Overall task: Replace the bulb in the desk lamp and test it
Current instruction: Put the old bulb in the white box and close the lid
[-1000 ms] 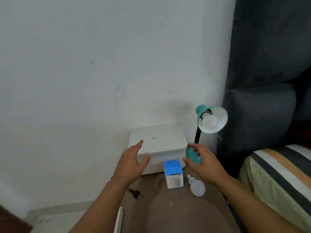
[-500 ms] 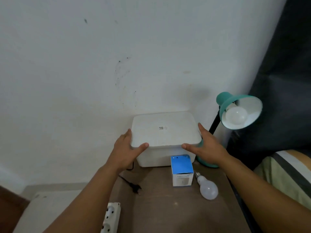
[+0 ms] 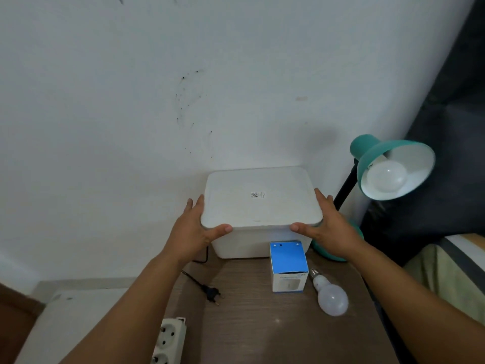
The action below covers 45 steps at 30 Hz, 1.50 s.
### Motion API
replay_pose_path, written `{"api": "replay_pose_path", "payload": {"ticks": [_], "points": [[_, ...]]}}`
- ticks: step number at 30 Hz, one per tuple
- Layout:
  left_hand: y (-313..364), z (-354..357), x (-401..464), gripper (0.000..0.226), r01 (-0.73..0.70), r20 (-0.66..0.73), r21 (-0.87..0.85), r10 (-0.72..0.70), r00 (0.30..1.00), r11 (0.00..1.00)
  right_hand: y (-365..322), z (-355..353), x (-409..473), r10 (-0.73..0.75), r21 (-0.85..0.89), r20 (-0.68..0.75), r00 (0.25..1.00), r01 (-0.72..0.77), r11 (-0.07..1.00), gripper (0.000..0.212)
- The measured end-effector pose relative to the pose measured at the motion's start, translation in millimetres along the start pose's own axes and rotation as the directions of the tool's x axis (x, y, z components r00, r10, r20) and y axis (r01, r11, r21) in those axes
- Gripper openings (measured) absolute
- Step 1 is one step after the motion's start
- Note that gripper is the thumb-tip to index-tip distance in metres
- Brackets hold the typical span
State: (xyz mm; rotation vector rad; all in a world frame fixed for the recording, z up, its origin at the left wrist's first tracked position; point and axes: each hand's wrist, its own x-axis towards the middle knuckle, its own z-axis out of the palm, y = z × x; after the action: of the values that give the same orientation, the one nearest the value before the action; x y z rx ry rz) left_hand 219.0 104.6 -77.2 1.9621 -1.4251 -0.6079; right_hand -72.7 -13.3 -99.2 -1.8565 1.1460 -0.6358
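A teal desk lamp [image 3: 388, 156] stands at the table's right back corner, with a white bulb [image 3: 385, 177] in its shade, unlit. A loose white bulb [image 3: 332, 300] lies on the brown table [image 3: 262, 332], beside a blue and white bulb carton [image 3: 288, 261]. A white lidded box [image 3: 259, 195] sits against the wall. My left hand [image 3: 194, 229] grips its front left corner and my right hand [image 3: 328, 227] grips its front right corner, thumbs on the front edge. My right hand partly hides the lamp's teal base [image 3: 328, 254].
A black plug [image 3: 212, 294] lies unplugged on the table's left side, its cord running behind the box. A white power strip [image 3: 168, 340] sits at the table's left edge. A striped bed [image 3: 451, 266] and dark fabric border the right.
My right hand left the lamp base and took the box's right corner. My left hand closed on its left corner. My view came closer and tilted down.
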Motion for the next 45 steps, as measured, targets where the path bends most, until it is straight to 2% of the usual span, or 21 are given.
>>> {"api": "replay_pose_path", "payload": {"ticks": [4, 7, 10, 15, 20, 24, 29, 34, 41, 45], "points": [[8, -2, -8, 0.108, 0.008, -0.01, -0.028, -0.009, 1.0, 1.0, 0, 0, -3, 0.0, 0.014, -0.006, 1.0, 0.0, 1.0, 0.102], [16, -5, -13, 0.108, 0.003, -0.022, -0.055, -0.004, 1.0, 0.998, -2, -2, -4, -0.031, 0.014, -0.026, 0.999, 0.032, 0.999, 0.114], [25, -10, -13, 0.108, -0.009, -0.037, -0.04, 0.008, 0.999, 0.999, -6, -9, -4, -0.055, 0.02, -0.034, 0.998, 0.056, 0.998, 0.115], [35, -14, -26, 0.11, -0.026, -0.041, -0.044, 0.024, 0.999, 0.999, -16, -16, -23, -0.119, 0.042, -0.076, 0.99, 0.122, 0.992, 0.1], [46, -12, -71, 0.102, -0.039, -0.076, -0.012, 0.038, 0.996, 0.999, -23, -16, -65, -0.189, 0.075, -0.091, 0.978, 0.197, 0.978, 0.094], [48, -11, -119, 0.086, -0.105, -0.075, -0.043, 0.102, 0.992, 0.994, -22, -11, -108, -0.237, 0.07, -0.087, 0.968, 0.243, 0.967, 0.093], [44, 1, -180, 0.085, -0.123, -0.089, -0.061, 0.117, 0.989, 0.991, -13, -6, -170, -0.223, 0.086, -0.038, 0.974, 0.225, 0.97, 0.096], [31, 24, -235, 0.089, -0.078, -0.073, -0.053, 0.074, 0.995, 0.996, -4, 2, -230, -0.183, 0.081, -0.013, 0.983, 0.184, 0.98, 0.098], [6, 56, -288, 0.092, -0.002, -0.009, -0.007, 0.002, 1.0, 1.0, 36, 20, -285, -0.034, -0.108, 0.04, 0.999, 0.038, 0.993, 0.105], [-12, 75, -309, 0.093, 0.051, 0.039, -0.027, -0.05, 0.998, 0.998, 48, 29, -303, 0.016, -0.152, 0.061, 0.998, -0.006, 0.988, 0.093]]}}
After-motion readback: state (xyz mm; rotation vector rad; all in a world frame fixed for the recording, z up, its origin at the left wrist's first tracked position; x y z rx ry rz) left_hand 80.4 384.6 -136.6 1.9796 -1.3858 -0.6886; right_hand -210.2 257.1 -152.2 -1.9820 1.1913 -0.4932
